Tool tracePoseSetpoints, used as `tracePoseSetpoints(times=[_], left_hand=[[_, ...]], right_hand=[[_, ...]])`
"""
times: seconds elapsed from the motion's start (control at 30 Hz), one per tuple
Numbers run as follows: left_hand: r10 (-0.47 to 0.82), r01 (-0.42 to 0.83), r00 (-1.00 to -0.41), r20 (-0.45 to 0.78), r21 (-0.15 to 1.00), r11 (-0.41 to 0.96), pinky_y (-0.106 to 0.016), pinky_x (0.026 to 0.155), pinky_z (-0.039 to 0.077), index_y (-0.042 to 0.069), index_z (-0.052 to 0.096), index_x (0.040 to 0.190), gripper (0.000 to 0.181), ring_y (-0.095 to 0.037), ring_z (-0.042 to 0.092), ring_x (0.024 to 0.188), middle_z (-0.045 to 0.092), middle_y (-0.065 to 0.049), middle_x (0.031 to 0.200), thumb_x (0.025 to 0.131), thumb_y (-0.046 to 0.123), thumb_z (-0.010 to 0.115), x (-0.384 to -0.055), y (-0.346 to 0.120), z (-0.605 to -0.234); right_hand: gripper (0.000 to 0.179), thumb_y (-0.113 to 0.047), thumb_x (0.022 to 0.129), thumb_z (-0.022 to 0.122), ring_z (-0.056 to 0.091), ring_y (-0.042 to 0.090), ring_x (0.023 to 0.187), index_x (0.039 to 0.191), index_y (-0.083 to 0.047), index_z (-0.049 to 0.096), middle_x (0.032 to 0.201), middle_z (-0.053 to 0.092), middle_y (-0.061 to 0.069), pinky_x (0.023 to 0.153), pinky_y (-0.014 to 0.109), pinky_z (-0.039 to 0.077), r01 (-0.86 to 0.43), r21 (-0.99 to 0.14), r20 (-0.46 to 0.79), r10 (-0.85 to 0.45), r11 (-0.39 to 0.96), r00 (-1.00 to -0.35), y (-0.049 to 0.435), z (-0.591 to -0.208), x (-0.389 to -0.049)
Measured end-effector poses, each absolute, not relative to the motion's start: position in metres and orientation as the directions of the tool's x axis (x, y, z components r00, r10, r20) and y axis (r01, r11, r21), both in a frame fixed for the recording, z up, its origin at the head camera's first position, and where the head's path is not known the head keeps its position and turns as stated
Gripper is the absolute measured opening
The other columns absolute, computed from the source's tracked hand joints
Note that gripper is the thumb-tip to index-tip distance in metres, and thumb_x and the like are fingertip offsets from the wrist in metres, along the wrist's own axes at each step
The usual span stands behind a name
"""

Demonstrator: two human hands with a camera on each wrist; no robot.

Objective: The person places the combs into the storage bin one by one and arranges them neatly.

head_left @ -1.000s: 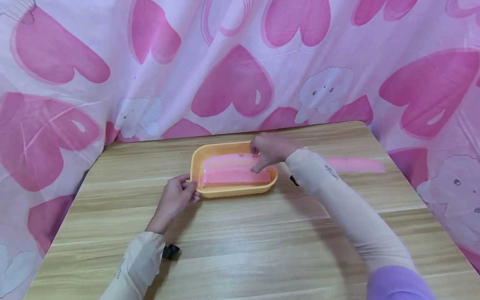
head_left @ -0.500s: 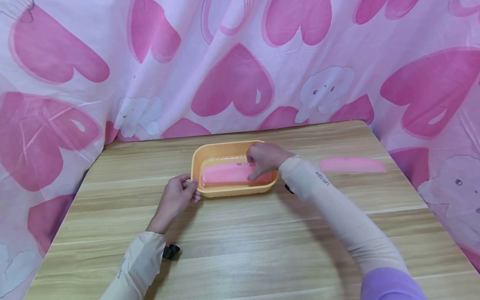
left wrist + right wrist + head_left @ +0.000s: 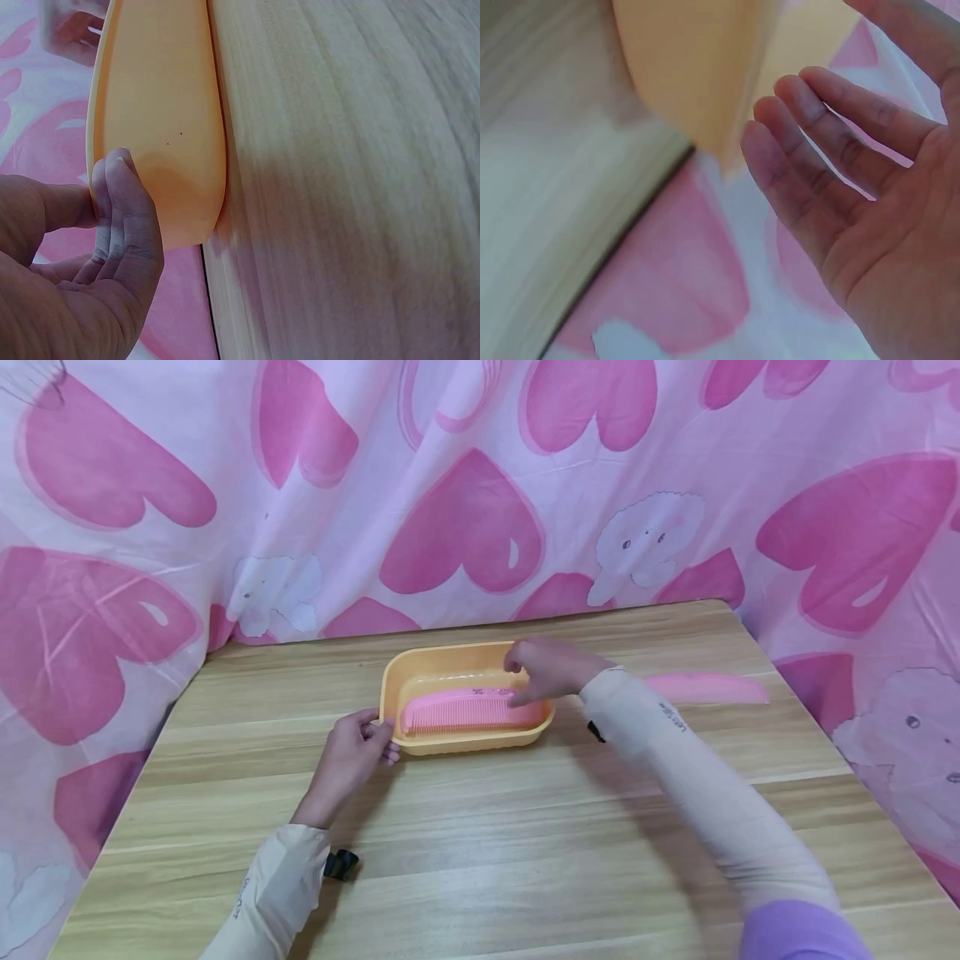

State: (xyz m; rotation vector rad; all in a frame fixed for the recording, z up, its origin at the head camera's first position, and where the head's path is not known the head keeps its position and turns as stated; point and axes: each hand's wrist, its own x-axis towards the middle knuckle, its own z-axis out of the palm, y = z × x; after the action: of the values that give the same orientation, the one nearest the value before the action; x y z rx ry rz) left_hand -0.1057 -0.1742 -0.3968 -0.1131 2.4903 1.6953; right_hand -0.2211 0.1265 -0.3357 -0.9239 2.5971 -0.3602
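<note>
In the head view, a yellow plastic tray (image 3: 450, 747) sits on the table with a pink comb (image 3: 465, 710) lying in it, teeth toward the near side. Whether another comb lies beneath it cannot be told. My left hand (image 3: 352, 747) pinches the tray's near left corner; in the left wrist view, thumb and fingers of this hand (image 3: 112, 247) grip the rim. Over the tray's right end is my right hand (image 3: 555, 668), thumb and fingers spread apart. Nothing is in this hand (image 3: 870, 195) in the right wrist view.
A second pink comb (image 3: 708, 688) lies on the wooden table (image 3: 525, 843) right of the tray, partly behind my right sleeve. A pink curtain (image 3: 337, 552) with hearts hangs behind the table and along its sides.
My right hand lowered a comb onto the one in the tray, then let go of it and drew back up and right. My left hand has stayed on the tray's corner.
</note>
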Motion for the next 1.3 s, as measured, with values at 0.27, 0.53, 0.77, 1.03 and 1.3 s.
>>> tracePoseSetpoints(times=[0.27, 0.53, 0.77, 1.03, 1.3], left_hand=[[0.013, -0.124, -0.99, -0.139, 0.917, 0.38, -0.03, 0.063, 0.062, -0.017, 0.051, 0.134, 0.038, -0.015, 0.068, 0.065, 0.069, -0.019, 0.083, 0.105, 0.009, 0.052, -0.105, -0.174, -0.396], [0.01, -0.139, -0.988, -0.154, 0.917, 0.373, -0.032, 0.064, 0.063, -0.016, 0.05, 0.136, 0.04, -0.017, 0.068, 0.066, 0.069, -0.019, 0.084, 0.106, 0.009, 0.052, -0.104, -0.173, -0.395], [0.007, -0.142, -0.988, -0.155, 0.918, 0.37, -0.032, 0.065, 0.063, -0.016, 0.05, 0.136, 0.039, -0.016, 0.068, 0.065, 0.068, -0.018, 0.083, 0.106, 0.009, 0.052, -0.105, -0.173, -0.395], [0.006, -0.148, -0.987, -0.162, 0.916, 0.373, -0.03, 0.064, 0.063, -0.016, 0.051, 0.134, 0.037, -0.014, 0.067, 0.065, 0.068, -0.018, 0.082, 0.105, 0.007, 0.052, -0.105, -0.172, -0.394], [0.01, -0.146, -0.987, -0.161, 0.916, 0.373, -0.03, 0.065, 0.063, -0.016, 0.051, 0.134, 0.037, -0.014, 0.067, 0.065, 0.068, -0.018, 0.082, 0.105, 0.008, 0.052, -0.105, -0.173, -0.394]], right_hand=[[0.05, -0.023, 0.08, 0.087, 0.064, 0.036, 0.103, 0.119, 0.004, 0.07, 0.116, 0.07, 0.016, 0.093, 0.047, 0.055, -0.553, -0.375, -0.124, -0.631, 0.744, -0.766, 0.181, -0.314, -0.226], [0.05, -0.021, 0.079, 0.088, 0.063, 0.036, 0.106, 0.117, 0.005, 0.069, 0.116, 0.069, 0.017, 0.094, 0.051, 0.054, -0.455, -0.372, -0.128, -0.53, 0.809, -0.838, 0.247, -0.308, -0.225], [0.06, -0.026, 0.077, 0.09, 0.062, 0.041, 0.107, 0.119, 0.01, 0.067, 0.118, 0.067, 0.024, 0.092, 0.056, 0.053, -0.375, -0.326, -0.186, -0.447, 0.868, -0.875, 0.307, -0.317, -0.225], [0.055, -0.012, 0.073, 0.09, 0.063, 0.051, 0.103, 0.111, 0.018, 0.065, 0.112, 0.067, 0.032, 0.089, 0.059, 0.054, -0.356, -0.334, -0.193, -0.433, 0.873, -0.88, 0.367, -0.342, -0.229], [0.061, -0.017, 0.074, 0.09, 0.06, 0.052, 0.107, 0.114, 0.02, 0.063, 0.111, 0.065, 0.035, 0.093, 0.063, 0.05, -0.273, -0.335, -0.25, -0.365, 0.902, -0.897, 0.399, -0.362, -0.224]])
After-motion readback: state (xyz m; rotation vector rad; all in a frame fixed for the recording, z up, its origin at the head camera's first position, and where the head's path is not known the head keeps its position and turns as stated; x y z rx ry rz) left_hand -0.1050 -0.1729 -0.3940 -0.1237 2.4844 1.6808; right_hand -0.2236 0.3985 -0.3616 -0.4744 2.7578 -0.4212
